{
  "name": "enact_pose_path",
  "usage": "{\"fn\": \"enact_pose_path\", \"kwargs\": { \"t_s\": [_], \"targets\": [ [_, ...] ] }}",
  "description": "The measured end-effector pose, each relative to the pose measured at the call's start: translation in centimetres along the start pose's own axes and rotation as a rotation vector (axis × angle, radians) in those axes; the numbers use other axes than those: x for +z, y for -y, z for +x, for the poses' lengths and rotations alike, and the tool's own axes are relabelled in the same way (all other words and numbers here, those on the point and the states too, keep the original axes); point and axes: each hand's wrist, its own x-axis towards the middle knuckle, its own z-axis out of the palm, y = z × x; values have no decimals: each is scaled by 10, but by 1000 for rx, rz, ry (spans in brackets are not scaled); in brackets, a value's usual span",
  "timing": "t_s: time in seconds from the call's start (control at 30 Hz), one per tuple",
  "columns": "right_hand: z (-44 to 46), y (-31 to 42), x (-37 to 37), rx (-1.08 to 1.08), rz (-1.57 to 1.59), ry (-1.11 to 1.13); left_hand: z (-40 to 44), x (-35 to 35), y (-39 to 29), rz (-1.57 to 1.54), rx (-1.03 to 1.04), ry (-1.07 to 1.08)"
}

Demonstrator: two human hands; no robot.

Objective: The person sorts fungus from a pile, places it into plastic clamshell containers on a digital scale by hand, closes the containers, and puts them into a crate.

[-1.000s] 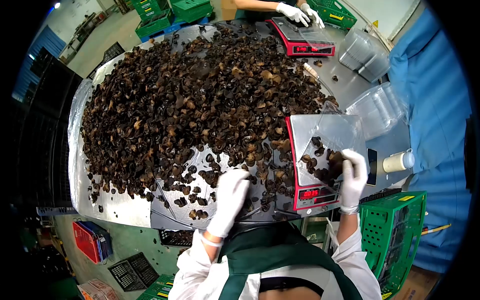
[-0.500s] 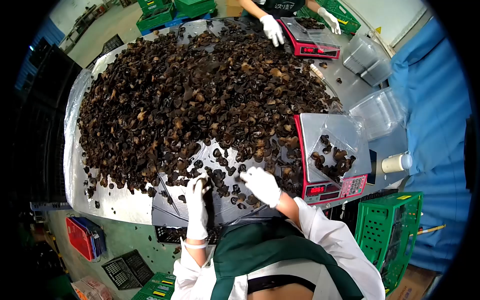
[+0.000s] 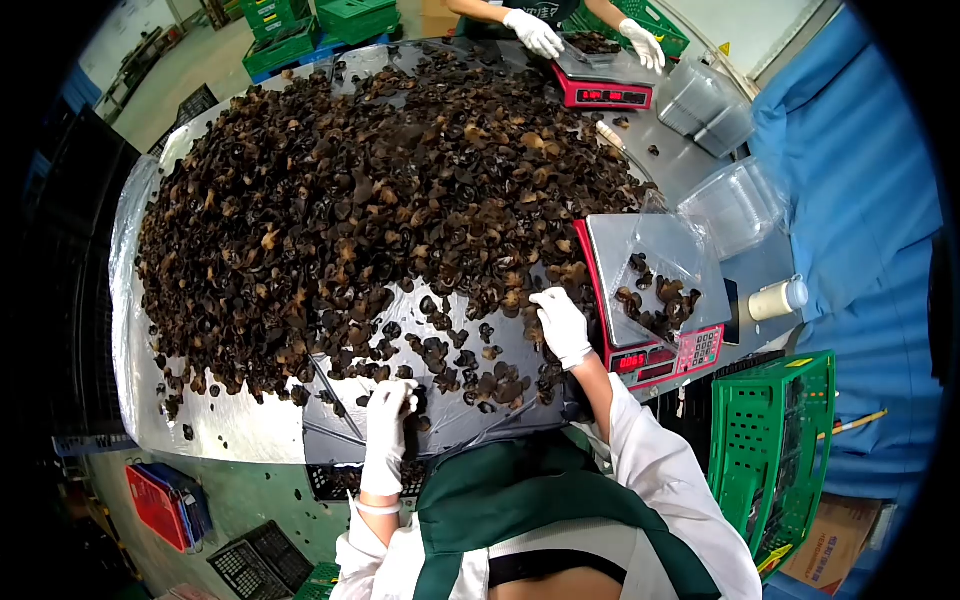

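Observation:
A wide heap of dark brown mushrooms (image 3: 380, 200) covers much of the metal table (image 3: 240, 425). My left hand (image 3: 388, 425), in a white glove, is at the heap's front edge, fingers curled beside some dark pieces; what they hold, if anything, is hidden. Farther right, my right hand (image 3: 563, 325), also gloved, reaches over the heap's near right edge, its fingertips by the mushrooms. To its right stands a red scale (image 3: 655, 362). A clear plastic container (image 3: 690, 240) lies open on its plate with several mushrooms (image 3: 665, 305) inside.
Across the table a co-worker's gloved hands (image 3: 535, 33) are by a second scale (image 3: 605, 95). Stacked clear containers (image 3: 735, 205), a phone (image 3: 732, 310) and a cream bottle (image 3: 775, 299) are at the right. Green crates (image 3: 765, 450) stand below the right edge.
My right hand has left the scale and moved over the heap's near edge. My left hand has moved left and toward me. More mushrooms appear in the container, and the co-worker's hands have shifted.

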Motion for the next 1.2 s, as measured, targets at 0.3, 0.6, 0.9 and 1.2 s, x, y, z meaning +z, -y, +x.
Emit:
{"fn": "enact_pose_path", "kwargs": {
  "t_s": [0.3,0.6,0.9,1.2],
  "targets": [
    [-21,6,-27,24,449,-30,9,31,20,1114,765,113],
    [-15,3,-1,25,594,-37,14,26,21,878,702,111],
    [-20,34,-14,-117,165,-10,-11,16,-3,-462,-195,203],
    [-30,33,-33,-103,612,53,3,55,14,700,505,250]
  ]
}}
